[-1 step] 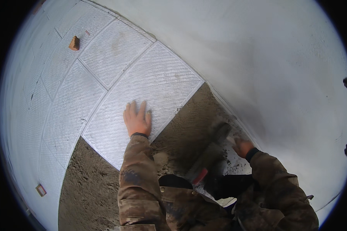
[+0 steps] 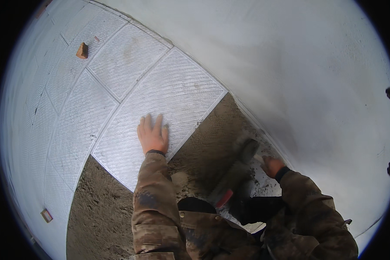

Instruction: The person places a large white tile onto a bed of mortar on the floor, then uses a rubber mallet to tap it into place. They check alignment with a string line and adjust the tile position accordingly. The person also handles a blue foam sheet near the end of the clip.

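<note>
My left hand [image 2: 153, 135] lies flat on a pale, ribbed floor tile [image 2: 177, 86], its fingers spread and pointing away from me. In my right hand [image 2: 273, 166] is the light handle of a mallet [image 2: 248, 150], whose dark, rounded head is a little blurred. The head is over the grey-brown mortar bed [image 2: 212, 130], past the tile's near right edge; whether it touches the mortar I cannot tell. A long dark thing with a red end [image 2: 224, 198] lies between the mallet and my body, partly in shadow.
Laid tiles [image 2: 84, 108] stretch to the far left, with a brick piece [image 2: 82, 50] on them. A small red-edged box-like thing [image 2: 46, 215] is at the lower left. Rough mortar [image 2: 95, 208] borders the tile's near left edge. A pale wall [image 2: 299, 78] rises along the right.
The whole view has shifted very slightly. My left hand stays flat on the tile, and my right hand still grips the mallet in nearly the same place.
</note>
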The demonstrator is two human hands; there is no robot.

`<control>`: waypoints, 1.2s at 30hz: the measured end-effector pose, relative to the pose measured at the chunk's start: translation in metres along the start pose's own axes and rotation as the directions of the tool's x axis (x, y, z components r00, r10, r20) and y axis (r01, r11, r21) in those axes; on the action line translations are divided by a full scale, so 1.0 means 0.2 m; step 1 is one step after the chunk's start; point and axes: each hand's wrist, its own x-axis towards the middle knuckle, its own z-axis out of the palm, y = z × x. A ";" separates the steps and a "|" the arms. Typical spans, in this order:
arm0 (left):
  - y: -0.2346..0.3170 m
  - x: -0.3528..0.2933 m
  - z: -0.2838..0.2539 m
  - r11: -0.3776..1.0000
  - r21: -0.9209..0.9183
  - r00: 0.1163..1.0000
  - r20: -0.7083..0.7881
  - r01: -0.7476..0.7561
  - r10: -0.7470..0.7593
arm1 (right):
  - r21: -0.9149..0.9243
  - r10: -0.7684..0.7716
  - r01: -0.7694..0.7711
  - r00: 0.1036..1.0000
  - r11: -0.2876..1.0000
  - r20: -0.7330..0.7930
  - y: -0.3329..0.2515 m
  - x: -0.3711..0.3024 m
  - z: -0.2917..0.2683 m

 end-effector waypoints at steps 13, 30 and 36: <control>0.00 0.01 0.10 0.989 0.147 0.991 0.127 0.029 -0.048 | 0.386 0.023 -0.068 0.992 0.920 0.121 0.22 -0.53 -0.15; 0.75 -0.09 0.22 0.841 -0.370 0.760 0.384 -0.394 0.525 | 0.604 0.255 -0.140 0.961 0.785 -0.107 0.09 -1.41 -0.32; 0.72 -0.18 0.14 0.804 -0.330 0.688 0.417 -0.494 0.594 | 0.623 0.271 -0.160 0.959 0.766 -0.087 0.09 -1.42 -0.32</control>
